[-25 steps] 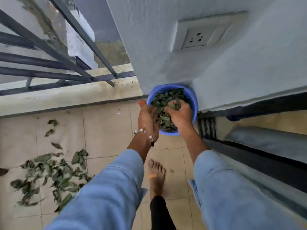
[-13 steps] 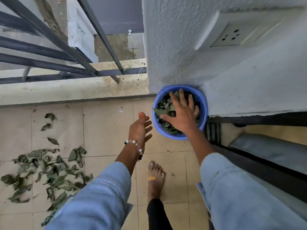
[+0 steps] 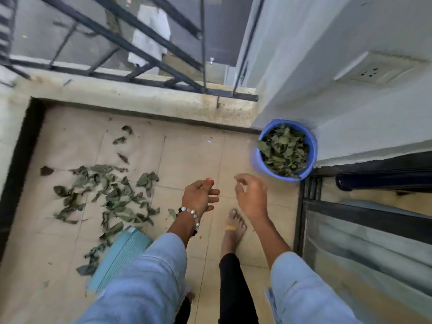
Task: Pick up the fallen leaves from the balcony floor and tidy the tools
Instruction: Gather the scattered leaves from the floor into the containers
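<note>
Leaves (image 3: 109, 202) litter the floor's left side; both hands, left hand (image 3: 199, 197) and right hand (image 3: 251, 197), now empty with loosely curled fingers, have left the full bucket (image 3: 312, 148).

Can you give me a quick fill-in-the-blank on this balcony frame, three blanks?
1. The bucket holding leaves is coloured ____.
2. The pile of leaves still on the floor lies on the person's ____ side.
3. The beaded bracelet sits on the wrist of the ____ hand.

Missing words: blue; left; left
</note>
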Available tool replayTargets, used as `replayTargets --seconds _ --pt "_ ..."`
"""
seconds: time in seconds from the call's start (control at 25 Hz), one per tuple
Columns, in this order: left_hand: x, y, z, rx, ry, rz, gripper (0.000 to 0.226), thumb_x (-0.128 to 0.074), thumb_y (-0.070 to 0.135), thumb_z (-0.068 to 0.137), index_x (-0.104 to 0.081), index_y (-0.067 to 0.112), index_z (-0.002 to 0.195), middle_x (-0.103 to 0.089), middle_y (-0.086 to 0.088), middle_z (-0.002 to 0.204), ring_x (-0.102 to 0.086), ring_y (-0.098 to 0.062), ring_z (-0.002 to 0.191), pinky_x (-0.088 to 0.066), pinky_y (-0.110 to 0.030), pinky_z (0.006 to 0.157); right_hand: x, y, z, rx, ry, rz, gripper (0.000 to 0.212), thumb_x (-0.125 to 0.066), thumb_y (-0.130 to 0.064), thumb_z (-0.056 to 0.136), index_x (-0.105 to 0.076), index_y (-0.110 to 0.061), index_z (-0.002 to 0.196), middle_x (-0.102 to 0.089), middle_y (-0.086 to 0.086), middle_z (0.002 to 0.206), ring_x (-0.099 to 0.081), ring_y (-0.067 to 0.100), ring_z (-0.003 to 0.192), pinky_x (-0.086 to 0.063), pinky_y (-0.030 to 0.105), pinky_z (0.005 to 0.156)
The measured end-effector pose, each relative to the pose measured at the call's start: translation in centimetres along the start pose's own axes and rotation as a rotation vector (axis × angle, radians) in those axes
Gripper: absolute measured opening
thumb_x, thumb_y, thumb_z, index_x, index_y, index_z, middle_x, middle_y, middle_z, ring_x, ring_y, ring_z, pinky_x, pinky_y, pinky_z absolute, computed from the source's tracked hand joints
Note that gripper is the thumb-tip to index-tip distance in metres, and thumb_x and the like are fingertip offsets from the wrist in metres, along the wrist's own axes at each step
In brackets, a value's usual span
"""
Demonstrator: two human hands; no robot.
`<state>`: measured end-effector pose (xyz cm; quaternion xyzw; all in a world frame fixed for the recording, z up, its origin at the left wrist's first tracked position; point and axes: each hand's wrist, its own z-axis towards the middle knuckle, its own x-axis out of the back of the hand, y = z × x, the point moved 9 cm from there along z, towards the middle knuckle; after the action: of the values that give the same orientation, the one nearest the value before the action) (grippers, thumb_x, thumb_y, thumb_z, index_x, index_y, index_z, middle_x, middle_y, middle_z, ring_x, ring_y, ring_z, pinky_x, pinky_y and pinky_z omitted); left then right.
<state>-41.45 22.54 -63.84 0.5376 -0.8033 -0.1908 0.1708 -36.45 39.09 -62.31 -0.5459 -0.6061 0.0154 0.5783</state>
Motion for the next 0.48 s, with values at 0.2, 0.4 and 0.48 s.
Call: replayTargets --seconds 0.2,0.4,0.48 --pt "16.6 -7.0 -3.7 -0.032 0.218 0.081 0.020 -0.051 0.017 0.099 -0.065 0.002 0.101 -0.065 -0.010 0.075 -0.055 -0.014 0.054 -0.039 -0.015 0.039 -11.3 -4.0 -9.2 -0.092 -0.263 0.031 0.022 -0.058 0.002 0.086 -0.073 -0.008 0.097 -0.073 0.007 0.097 -0.066 0.019 0.086 -0.052 0.026 0.084" --pt "28.9 -15.1 -5.1 0.018 0.376 0.097 0.019 -0.056 0.021 0.096 -0.069 0.008 0.096 -0.069 -0.003 0.070 -0.062 -0.019 0.060 -0.052 -0.030 0.062 -19.9 -4.5 -14.5 -0.122 -0.421 -0.159 0.024 -0.055 -0.001 0.085 -0.074 -0.009 0.097 -0.073 0.009 0.098 -0.067 0.025 0.093 -0.052 0.035 0.089" --pt "30.0 -17.7 -4.6 0.052 0.380 0.062 0.015 -0.056 0.023 0.095 -0.068 0.016 0.089 -0.069 -0.001 0.071 -0.065 -0.020 0.063 -0.055 -0.035 0.069 -21.7 -3.8 -14.9 -0.111 -0.442 -0.205 0.024 -0.052 0.000 0.086 -0.073 -0.007 0.097 -0.072 0.010 0.099 -0.067 0.025 0.093 -0.052 0.030 0.089"
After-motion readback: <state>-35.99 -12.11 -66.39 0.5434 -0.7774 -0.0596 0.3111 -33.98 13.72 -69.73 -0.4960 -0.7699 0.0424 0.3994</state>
